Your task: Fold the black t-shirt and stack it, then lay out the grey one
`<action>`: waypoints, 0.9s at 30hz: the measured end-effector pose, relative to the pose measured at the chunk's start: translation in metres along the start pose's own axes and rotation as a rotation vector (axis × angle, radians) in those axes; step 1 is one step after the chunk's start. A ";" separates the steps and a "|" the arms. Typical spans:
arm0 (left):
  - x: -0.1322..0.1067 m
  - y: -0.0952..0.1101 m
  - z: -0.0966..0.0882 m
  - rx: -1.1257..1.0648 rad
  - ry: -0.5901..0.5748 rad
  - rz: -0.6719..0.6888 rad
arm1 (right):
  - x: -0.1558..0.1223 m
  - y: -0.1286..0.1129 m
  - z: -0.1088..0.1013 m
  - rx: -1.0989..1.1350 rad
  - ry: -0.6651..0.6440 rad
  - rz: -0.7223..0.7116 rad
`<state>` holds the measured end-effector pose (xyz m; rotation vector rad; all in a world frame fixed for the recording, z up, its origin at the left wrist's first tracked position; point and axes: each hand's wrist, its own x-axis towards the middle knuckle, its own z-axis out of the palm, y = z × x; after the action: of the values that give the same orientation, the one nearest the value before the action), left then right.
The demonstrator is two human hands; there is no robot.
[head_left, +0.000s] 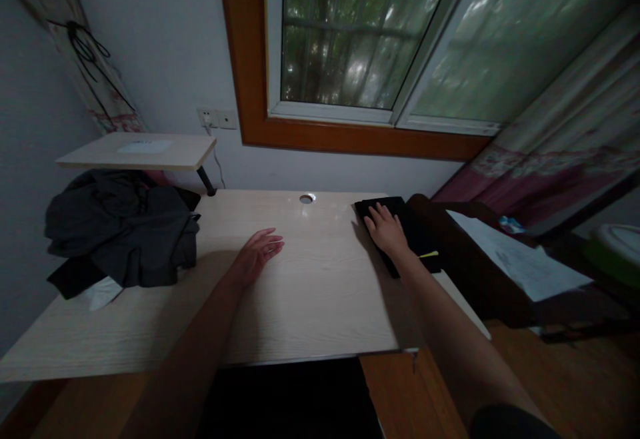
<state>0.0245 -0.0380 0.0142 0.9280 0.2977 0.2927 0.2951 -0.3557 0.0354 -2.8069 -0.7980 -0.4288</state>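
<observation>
My right hand lies on a flat black item, perhaps a folder or laptop, near the right edge of the pale wooden desk. Its fingers are stretched out over the black surface, not wrapped round it. A thin yellow strip sticks out by the item's near right side. Above the middle-left of the desk is my left hand, fingers apart and slightly curled, with nothing in it.
A heap of dark grey cloth lies on the left, under a raised shelf. At the back edge is a round cable hole. Papers rest on a dark brown surface to the right. A window is ahead.
</observation>
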 end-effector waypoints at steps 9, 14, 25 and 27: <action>0.000 0.000 -0.001 0.006 -0.003 0.001 | -0.018 -0.043 0.002 -0.022 0.079 -0.163; -0.001 0.001 -0.002 0.004 -0.025 0.009 | -0.039 -0.078 0.014 0.064 0.071 -0.292; -0.003 0.010 -0.004 -0.003 -0.018 0.036 | -0.060 -0.090 0.040 0.205 0.004 -0.254; -0.004 0.017 -0.009 0.008 0.018 0.071 | -0.060 -0.089 0.039 0.221 0.009 -0.253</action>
<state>0.0159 -0.0233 0.0230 0.9450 0.2833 0.3660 0.2073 -0.3003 -0.0115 -2.5095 -1.1299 -0.3647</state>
